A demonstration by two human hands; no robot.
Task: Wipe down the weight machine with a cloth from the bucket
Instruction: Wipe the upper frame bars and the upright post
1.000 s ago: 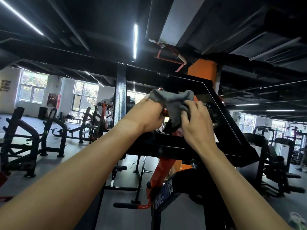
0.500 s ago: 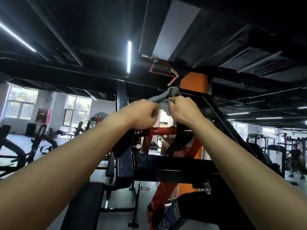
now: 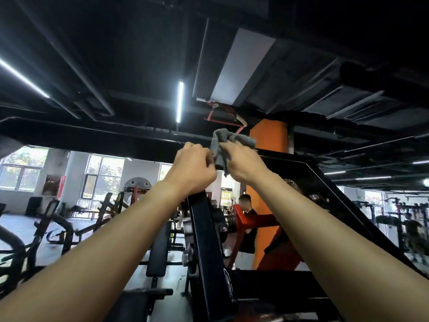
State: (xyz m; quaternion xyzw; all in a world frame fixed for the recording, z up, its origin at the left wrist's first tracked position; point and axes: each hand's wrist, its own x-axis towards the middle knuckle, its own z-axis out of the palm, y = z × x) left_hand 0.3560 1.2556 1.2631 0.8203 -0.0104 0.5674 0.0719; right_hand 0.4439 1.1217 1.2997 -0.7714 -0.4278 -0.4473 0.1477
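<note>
A crumpled grey cloth (image 3: pixel 228 141) is held up high between both hands, above the top of the black weight machine frame (image 3: pixel 204 231). My left hand (image 3: pixel 193 167) grips the cloth's lower left part, fingers curled, just over the top of the frame's upright. My right hand (image 3: pixel 243 162) grips the cloth from the right, near the frame's upper crossbar (image 3: pixel 294 159). Both arms reach up and forward. The bucket is not in view.
An orange pillar (image 3: pixel 269 140) stands behind the frame. A person in black (image 3: pixel 247 219) is beyond the machine's red arm (image 3: pixel 253 221). Other black machines (image 3: pixel 53 226) fill the floor at left and far right (image 3: pixel 394 219). A bench pad (image 3: pixel 159 249) lies below left.
The view has tilted further up and both hands have risen with the cloth from the machine's middle to the top of its frame.
</note>
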